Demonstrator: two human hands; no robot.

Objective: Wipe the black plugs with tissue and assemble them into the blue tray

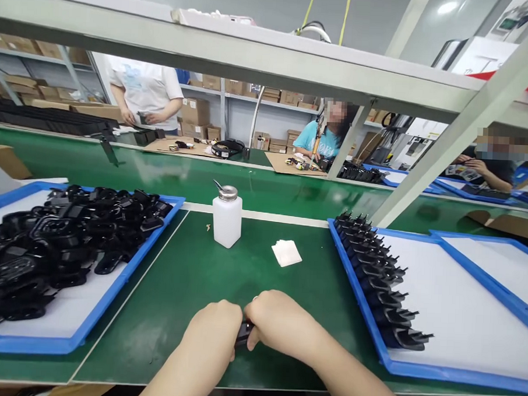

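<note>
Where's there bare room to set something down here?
Green bench top shows bare between the left tray and the left hand, and between the white squares and the nearer right tray. That tray's white lining is open right of its black parts. Crowded: the left tray, heaped with black pieces, and where the right hand meets the left.

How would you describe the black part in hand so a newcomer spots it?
Find the green worktop between the blue-rimmed left tray and blue-rimmed right tray. Near its front edge, the person's left hand and right hand grip a glossy black part, mostly hidden. Unlike the trays' heaped black pieces and lined-up black pieces, it is handheld.
</note>
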